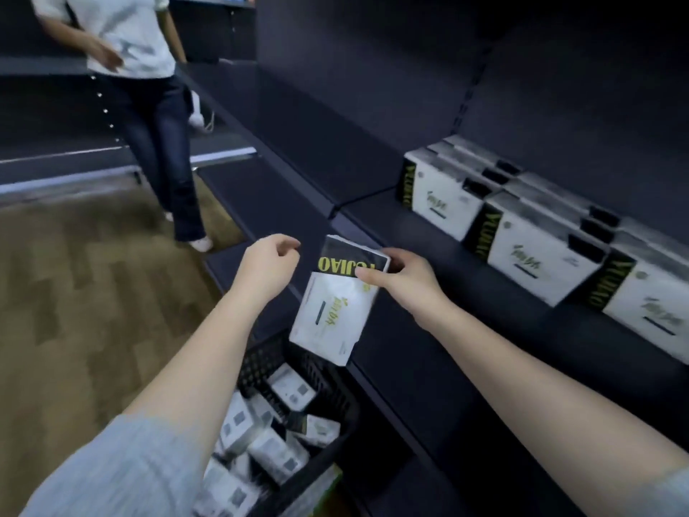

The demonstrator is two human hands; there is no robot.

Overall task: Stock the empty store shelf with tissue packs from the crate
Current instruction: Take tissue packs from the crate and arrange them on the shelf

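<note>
tissue pack hangs over the crate, just short of the shelf, pinched by your right hand at its dark top; left hand loosely curled, empty. likely light, soft, slippery: grip across its sides.

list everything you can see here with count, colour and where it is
held tissue pack: one, white with a black band, hanging from the right hand above the crate
shelved tissue packs: several, exact count unclear, white and black, in rows on the shelf at right
crate: one, black mesh, on the floor by the shelving, holding more packs
shelf: dark, mostly bare at left
floor: brown wood pattern
second person: one, white top, dark jeans, upper left
left hand: holds nothing, beside the pack
right hand: pinches the pack's top
</note>
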